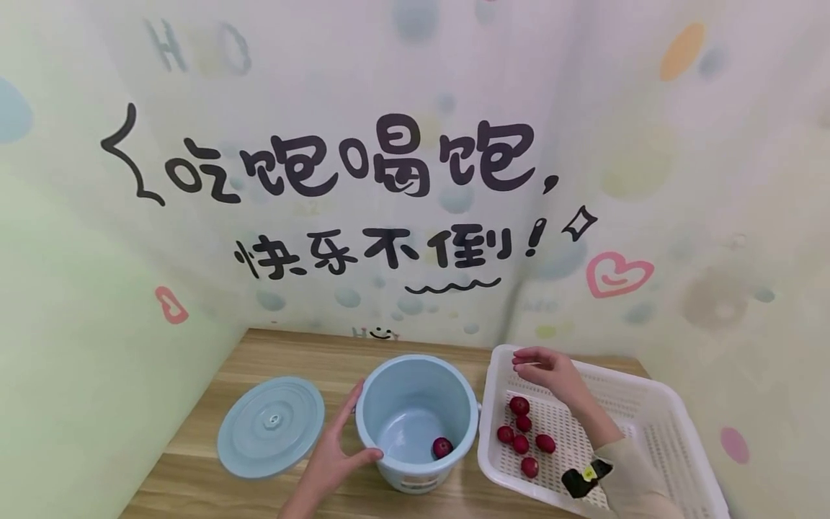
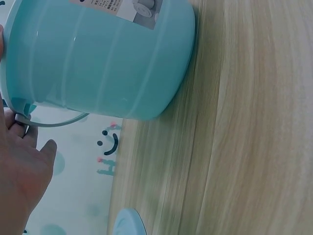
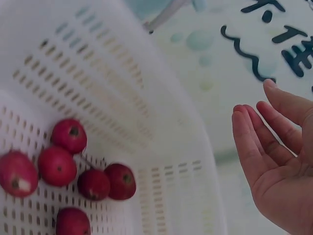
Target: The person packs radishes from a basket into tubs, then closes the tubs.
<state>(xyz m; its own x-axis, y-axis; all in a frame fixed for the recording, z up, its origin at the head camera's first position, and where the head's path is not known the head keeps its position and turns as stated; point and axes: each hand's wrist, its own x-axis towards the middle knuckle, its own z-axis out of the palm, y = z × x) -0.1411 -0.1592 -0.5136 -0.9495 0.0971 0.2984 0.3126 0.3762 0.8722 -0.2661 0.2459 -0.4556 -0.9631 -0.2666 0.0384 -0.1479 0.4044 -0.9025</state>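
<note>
A light blue plastic bucket [image 1: 405, 393] stands upright with its mouth uncovered and one round red radish [image 1: 443, 447] on its floor. My left hand [image 1: 333, 454] rests at the bucket's left side, thumb on the rim and fingers spread along the outside. In the left wrist view those fingers lie by the pale handle [image 2: 55, 123], near where it joins the rim. Over the far left part of a white basket [image 1: 671, 407] hovers my right hand [image 1: 551, 369], fingers loosely bent and nothing held. Several red radishes [image 3: 57, 166] lie on the basket's slotted floor.
A round blue lid [image 1: 256, 436] lies flat on the wooden table [image 1: 207, 479], left of the left hand. The basket stands close beside the bucket on the right. Behind the table rises a patterned wall [image 1: 382, 310] with black lettering.
</note>
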